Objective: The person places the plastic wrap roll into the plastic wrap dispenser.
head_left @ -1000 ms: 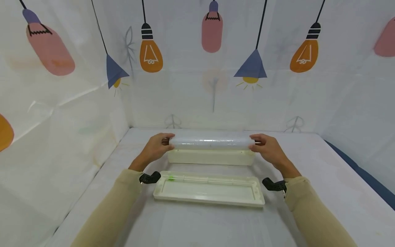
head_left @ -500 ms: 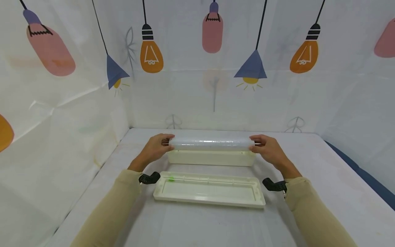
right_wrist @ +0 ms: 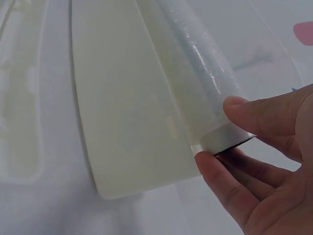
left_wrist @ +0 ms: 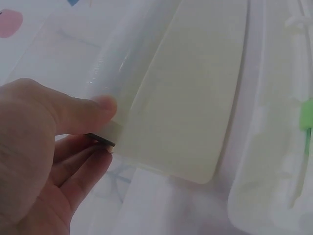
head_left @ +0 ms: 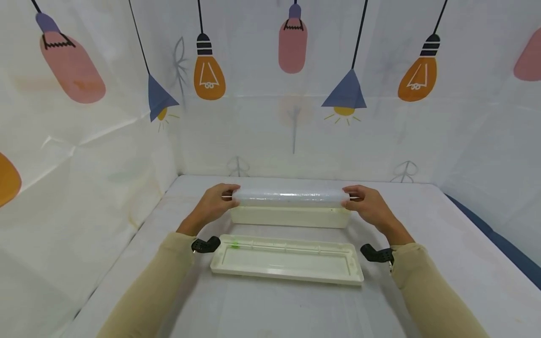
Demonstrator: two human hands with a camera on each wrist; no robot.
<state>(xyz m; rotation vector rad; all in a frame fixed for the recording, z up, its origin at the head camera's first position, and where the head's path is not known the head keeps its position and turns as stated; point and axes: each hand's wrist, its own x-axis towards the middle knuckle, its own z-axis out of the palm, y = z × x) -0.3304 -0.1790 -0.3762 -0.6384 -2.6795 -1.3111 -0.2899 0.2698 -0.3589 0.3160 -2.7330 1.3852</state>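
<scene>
A shiny roll of cling film lies level along the top of a long cream box. My left hand holds the roll's left end; in the left wrist view the thumb lies on the film and the fingers sit at the tube's end. The right end is held by my right hand in the same way, its thumb on the film in the right wrist view. Whether the roll touches the box's inside cannot be seen. Nearer to me a cream lid lies with its hollow side up, with a small green slider on its rail.
Everything stands on a white-covered table. A white sheet printed with lamps and bulbs hangs behind as a backdrop and along both sides. A dark blue strip shows past the table's right edge.
</scene>
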